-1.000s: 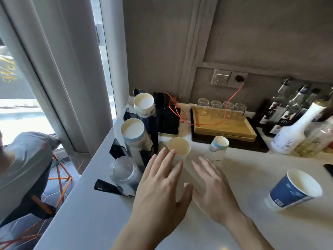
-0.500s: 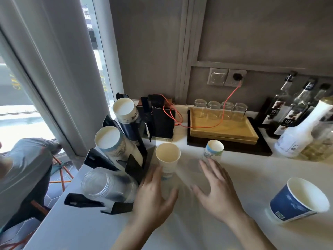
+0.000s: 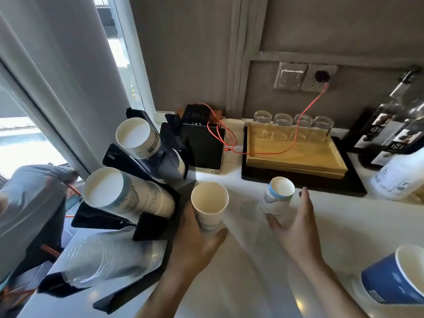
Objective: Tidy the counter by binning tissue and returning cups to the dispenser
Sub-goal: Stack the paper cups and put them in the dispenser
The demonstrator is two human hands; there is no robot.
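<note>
A plain white paper cup stands upright on the white counter. My left hand wraps its lower part, thumb on the right side. A second, smaller cup with a blue print stands to the right. My right hand is spread around it, fingers apart, with thumb and fingertips near its sides; I cannot tell if they touch. The black cup dispenser at the left holds two tilted stacks of paper cups and a stack of clear plastic cups. A blue paper cup sits at the lower right.
A wooden tray with several upturned glasses stands behind the cups. A black device with an orange cable sits by the wall. Bottles crowd the far right. A person in grey is below the counter's left edge.
Both hands reached forward. My left hand has closed around the plain white cup, and my right hand has come up beside the blue-print cup. The view moved closer and to the left.
</note>
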